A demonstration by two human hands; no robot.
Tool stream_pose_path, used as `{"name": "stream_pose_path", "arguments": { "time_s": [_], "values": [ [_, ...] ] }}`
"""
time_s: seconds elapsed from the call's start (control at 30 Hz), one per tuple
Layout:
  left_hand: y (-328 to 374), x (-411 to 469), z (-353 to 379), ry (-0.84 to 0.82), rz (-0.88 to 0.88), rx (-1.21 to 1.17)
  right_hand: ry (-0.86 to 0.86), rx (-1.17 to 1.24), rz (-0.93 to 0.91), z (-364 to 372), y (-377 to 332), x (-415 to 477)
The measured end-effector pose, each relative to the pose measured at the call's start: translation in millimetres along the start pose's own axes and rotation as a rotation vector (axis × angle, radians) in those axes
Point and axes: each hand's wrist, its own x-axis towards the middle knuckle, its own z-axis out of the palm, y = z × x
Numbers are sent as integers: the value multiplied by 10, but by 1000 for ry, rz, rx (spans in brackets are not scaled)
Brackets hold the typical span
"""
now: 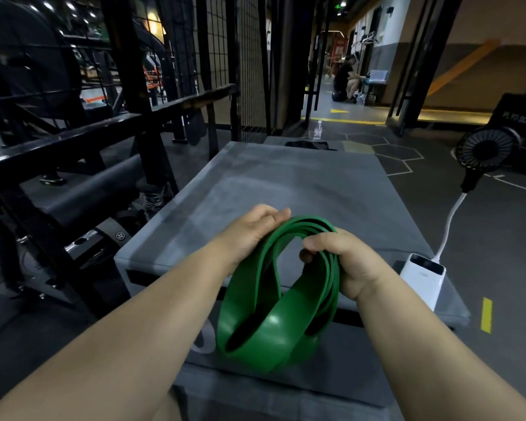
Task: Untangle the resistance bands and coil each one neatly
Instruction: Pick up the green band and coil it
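Gym flooring is being seen around a grey padded desk (286,183). Above its near edge a green resistance band (271,329), looped into several turns, is being held up. Its upper right side is being gripped by the right hand (346,262), fingers curled round the bundled turns. Its upper left side is being touched by the left hand (252,229), fingers lying straight along the coil's outside. A white power bank (422,276) is lying on the desk just right of the right hand.

1 head view, facing forward and down, close above hands (301,250)
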Motion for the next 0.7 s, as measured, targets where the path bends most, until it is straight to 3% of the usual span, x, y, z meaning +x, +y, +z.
{"name": "stream_pose_path", "arguments": {
  "time_s": [0.07, 0.1, 0.13, 0.2, 0.27, 0.3, 0.37, 0.43, 0.6, 0.7],
  "values": [
    [-40, -12, 23, 401, 145, 217, 98, 30, -3, -39, -5, 9],
    [-44, -89, 33, 546, 263, 256, 138, 46, -3, -50, -22, 6],
    [-55, -203, 51, 587, 374, 278, 178, 74, -8, -57, -40, 1],
    [-172, -416, 93, 423, 475, 349, 254, 158, -20, -60, -70, 1],
    [-345, -563, 150, 210, 413, 560, 324, 234, -13, -76, -100, -2],
    [-449, -594, 169, 181, 415, 712, 347, 262, -10, -84, -109, -8],
    [-654, -559, 174, 260, 562, 911, 367, 303, -4, -91, -125, -36],
    [-744, -522, 149, 372, 664, 892, 381, 322, 4, -111, -126, -57],
    [-715, -489, 93, 559, 705, 828, 436, 348, -10, -203, -139, -62],
    [-691, -505, 92, 538, 628, 684, 439, 382, -28, -262, -152, -75]
  ]
}}
